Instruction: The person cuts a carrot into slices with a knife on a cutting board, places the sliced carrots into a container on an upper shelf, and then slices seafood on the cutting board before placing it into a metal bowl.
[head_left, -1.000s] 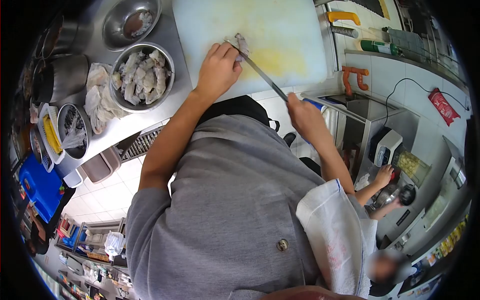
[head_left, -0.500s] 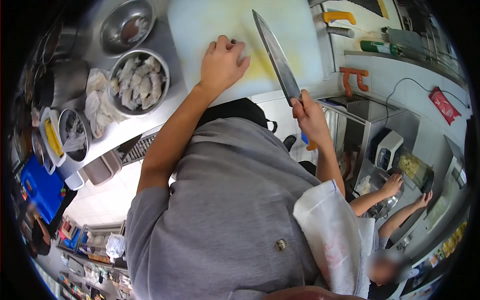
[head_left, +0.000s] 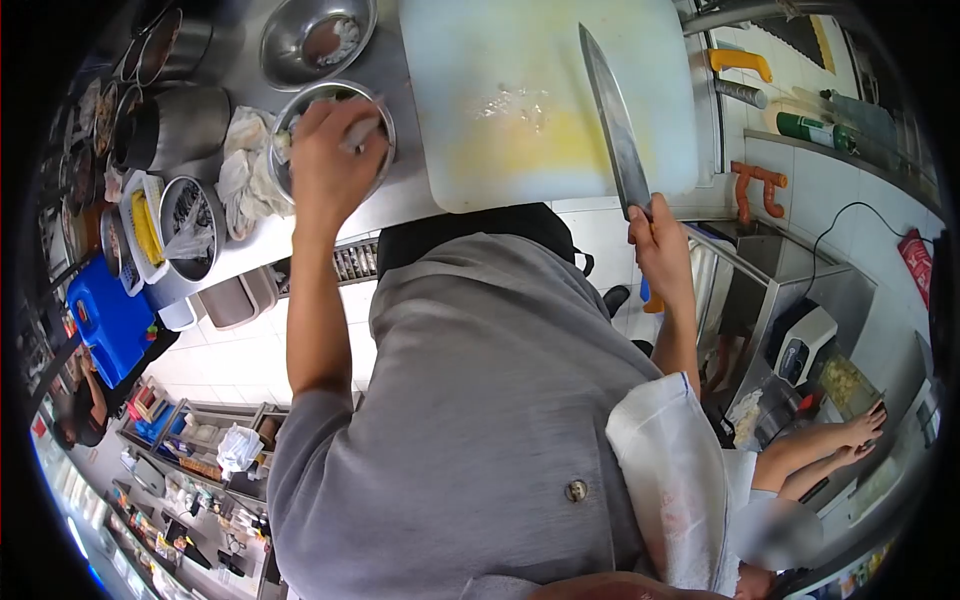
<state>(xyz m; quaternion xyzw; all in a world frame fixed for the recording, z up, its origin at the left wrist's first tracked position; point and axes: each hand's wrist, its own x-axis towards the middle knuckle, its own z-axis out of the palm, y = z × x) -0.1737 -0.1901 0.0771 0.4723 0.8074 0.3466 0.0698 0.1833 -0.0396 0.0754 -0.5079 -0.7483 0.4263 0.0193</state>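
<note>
My right hand (head_left: pixel 660 245) is closed round the handle of a large kitchen knife (head_left: pixel 612 115), its long blade lying over the right side of the white cutting board (head_left: pixel 480 165). Over a steel bowl (head_left: pixel 388 150) of pale raw shrimp (head_left: pixel 284 140), my left hand (head_left: pixel 330 155) is blurred by motion. Its fingers are curled, with a pale, translucent shrimp (head_left: pixel 362 130) between thumb and fingers. The hand hides much of the bowl's contents. Small wet scraps (head_left: pixel 515 105) lie on the board.
A second steel bowl (head_left: pixel 275 60) with a little reddish liquid stands behind. To the left are crumpled plastic bags (head_left: pixel 245 170), a metal pot (head_left: pixel 185 130) and a tray with a yellow item (head_left: pixel 147 230). A co-worker's hands (head_left: pixel 865 435) are at the right.
My left hand has moved left from the cutting board to the shrimp bowl, carrying the shrimp. My right hand still grips the knife. The view has shifted, and the co-worker's hands have moved.
</note>
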